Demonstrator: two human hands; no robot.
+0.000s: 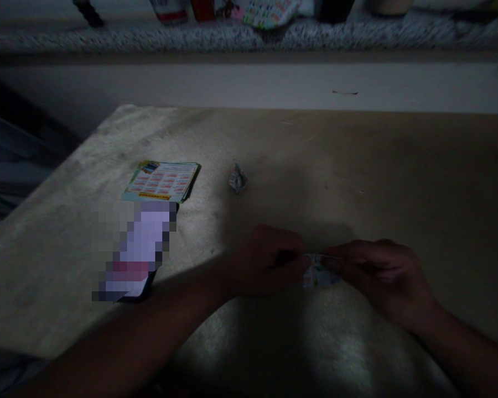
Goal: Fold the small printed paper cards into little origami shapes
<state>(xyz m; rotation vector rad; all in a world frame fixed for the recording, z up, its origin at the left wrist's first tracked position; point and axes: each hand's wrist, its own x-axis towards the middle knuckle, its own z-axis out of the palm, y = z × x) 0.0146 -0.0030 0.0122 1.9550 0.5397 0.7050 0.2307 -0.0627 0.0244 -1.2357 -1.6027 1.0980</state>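
Between my two hands is a small printed piece of paper (318, 275), held above the near middle of the table. My left hand (269, 262) pinches its left edge, fingers curled. My right hand (384, 276) grips the right side between thumb and fingers. Part of the paper is covered by the fingertips, and its folds are too dark to make out. Farther back, a small folded paper shape (238, 178) with similar print stands on the table, apart from both hands.
A stack of printed calendar cards (164, 181) lies at the left. Just in front of it is a phone (139, 249) with a lit, blurred screen. The table (398, 166) meets a white wall, under a speckled stone ledge (216, 37) bearing several containers and a printed packet (269, 12).
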